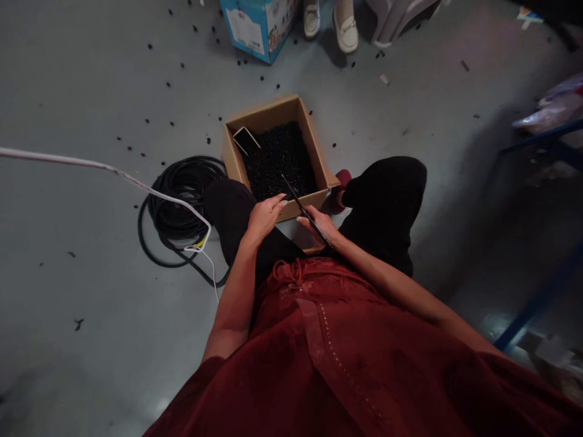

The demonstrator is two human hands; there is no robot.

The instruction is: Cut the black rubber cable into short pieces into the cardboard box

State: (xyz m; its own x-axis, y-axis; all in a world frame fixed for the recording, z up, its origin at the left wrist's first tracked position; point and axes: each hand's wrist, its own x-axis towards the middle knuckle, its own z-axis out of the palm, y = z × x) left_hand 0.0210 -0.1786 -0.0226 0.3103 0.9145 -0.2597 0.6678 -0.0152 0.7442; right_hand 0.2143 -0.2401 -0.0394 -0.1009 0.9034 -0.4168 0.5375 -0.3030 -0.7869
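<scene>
Cardboard box (315,145), left grip (265,217) pinching black piece (289,196), right grip (322,223) around slim dark object (311,220)

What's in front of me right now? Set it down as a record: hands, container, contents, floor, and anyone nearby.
Left hand: at the container's near edge, fingertips by something dark, hold unclear
Right hand: holding a thin black strip
Container: open cardboard box, between the knees
Contents: many small black pieces; a flat dark rectangle with a pale rim
Floor: grey, scattered black bits; coiled black cable on the left, crossed by a white cord
Nearby: another person's cream shoes, between a blue box and a stool
</scene>
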